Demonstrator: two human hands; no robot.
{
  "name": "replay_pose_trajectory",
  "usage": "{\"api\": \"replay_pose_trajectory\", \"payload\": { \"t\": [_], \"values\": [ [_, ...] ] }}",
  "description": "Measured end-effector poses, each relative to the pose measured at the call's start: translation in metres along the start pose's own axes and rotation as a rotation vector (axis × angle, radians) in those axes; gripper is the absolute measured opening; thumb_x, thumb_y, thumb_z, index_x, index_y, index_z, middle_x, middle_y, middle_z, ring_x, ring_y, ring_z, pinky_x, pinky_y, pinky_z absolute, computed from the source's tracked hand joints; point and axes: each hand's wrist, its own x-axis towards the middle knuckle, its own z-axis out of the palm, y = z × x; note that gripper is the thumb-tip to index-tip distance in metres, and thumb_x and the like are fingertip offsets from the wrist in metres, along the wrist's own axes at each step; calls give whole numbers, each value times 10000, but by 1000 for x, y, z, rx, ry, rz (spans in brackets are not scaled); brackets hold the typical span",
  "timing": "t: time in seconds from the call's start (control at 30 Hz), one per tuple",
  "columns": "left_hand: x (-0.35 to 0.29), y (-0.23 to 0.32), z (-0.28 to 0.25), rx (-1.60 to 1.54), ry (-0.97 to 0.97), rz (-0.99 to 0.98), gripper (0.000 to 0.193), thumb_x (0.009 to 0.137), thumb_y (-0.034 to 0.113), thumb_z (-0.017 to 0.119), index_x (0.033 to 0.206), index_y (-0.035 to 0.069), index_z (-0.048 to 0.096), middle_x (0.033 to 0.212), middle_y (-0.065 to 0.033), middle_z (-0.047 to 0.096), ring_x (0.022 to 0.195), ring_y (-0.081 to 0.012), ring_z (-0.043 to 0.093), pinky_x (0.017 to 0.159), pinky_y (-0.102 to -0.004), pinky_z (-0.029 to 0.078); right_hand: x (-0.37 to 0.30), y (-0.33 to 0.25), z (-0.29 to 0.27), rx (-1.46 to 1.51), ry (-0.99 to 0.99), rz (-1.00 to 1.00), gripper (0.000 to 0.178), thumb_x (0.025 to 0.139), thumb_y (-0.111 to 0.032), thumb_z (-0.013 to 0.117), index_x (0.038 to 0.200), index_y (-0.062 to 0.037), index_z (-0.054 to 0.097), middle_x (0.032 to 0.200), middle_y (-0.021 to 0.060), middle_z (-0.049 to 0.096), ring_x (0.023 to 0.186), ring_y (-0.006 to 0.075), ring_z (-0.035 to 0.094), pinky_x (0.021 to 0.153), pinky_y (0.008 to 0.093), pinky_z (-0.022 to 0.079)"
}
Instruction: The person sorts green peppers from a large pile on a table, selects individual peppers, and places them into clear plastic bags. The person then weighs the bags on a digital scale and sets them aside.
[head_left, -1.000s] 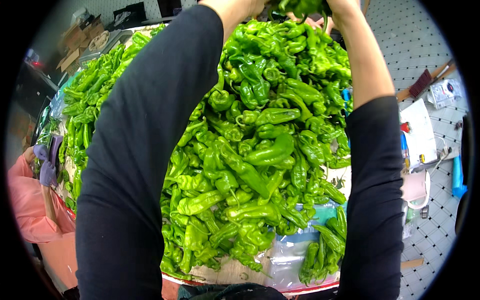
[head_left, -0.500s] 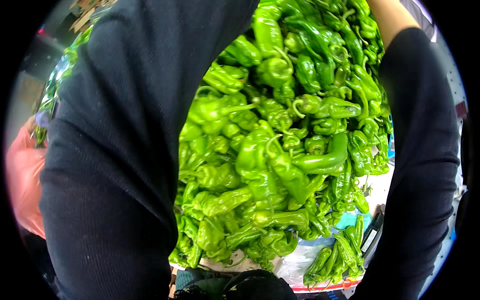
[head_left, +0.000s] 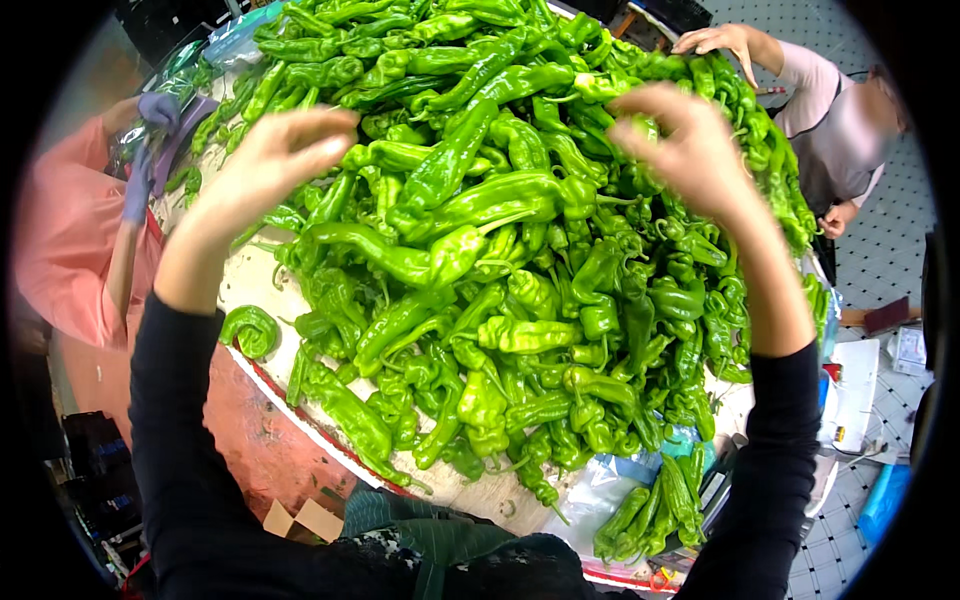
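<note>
A big heap of long, glossy green peppers [head_left: 490,205] covers the table in front of me. My left hand [head_left: 285,150] is over the left side of the heap, thumb and fingers apart, nothing between them. Across from it, my right hand [head_left: 685,140] hovers over the right side, slightly smeared by motion, its curved fingers apart from the thumb and holding nothing. Between the two hands lie several larger peppers on top of the pile. One curled pepper [head_left: 250,332] rests by itself at the left table edge.
A smaller bunch of peppers [head_left: 655,512] lies on clear plastic [head_left: 585,500] near me on the right. At left, a person in a pink garment [head_left: 75,240] wears purple gloves. Another person's hand [head_left: 722,42] touches the heap at far right. Cardboard flaps [head_left: 303,520] show below the table.
Both arms have drawn back from a long forward reach, and my hands have come into view. More of the heap, the table edge and both other people now show.
</note>
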Motion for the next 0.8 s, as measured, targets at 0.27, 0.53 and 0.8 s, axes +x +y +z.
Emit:
{"api": "replay_pose_trajectory", "payload": {
  "t": [0.27, 0.53, 0.8],
  "values": [
    [-74, -16, 32, 392, 214, 151, 664, 884, 292, 647, 1456, 87, 381, 1479, -199, 393, 1374, -335, 371, 1141, -444, 288, -26, -110, 82, -457, -242, 81, 669, 650, 4, 659, 1296, -110, 529, 1210, 153, 527, 1145, 321, 499, 940, 480, 401],
    [-95, -41, 105, 667, 240, 682, 333, 731, 50, 615, 1063, 32, 623, 846, -79, 529, 778, -236, 543, 670, -361, 424, -48, -112, 81, -417, -210, 115, 391, 686, -45, 714, 1039, -47, 545, 1009, 143, 548, 1020, 350, 546, 855, 432, 455],
    [-113, -31, 89, 168, -275, 221, 579, 779, 511, 724, 1166, 85, 664, 1043, -148, 668, 1012, -337, 627, 884, -437, 494, -78, -113, 15, -136, -343, 426, 226, 826, -150, 672, 987, -23, 575, 757, 166, 631, 720, 328, 641, 656, 435, 499]
  ]
}}
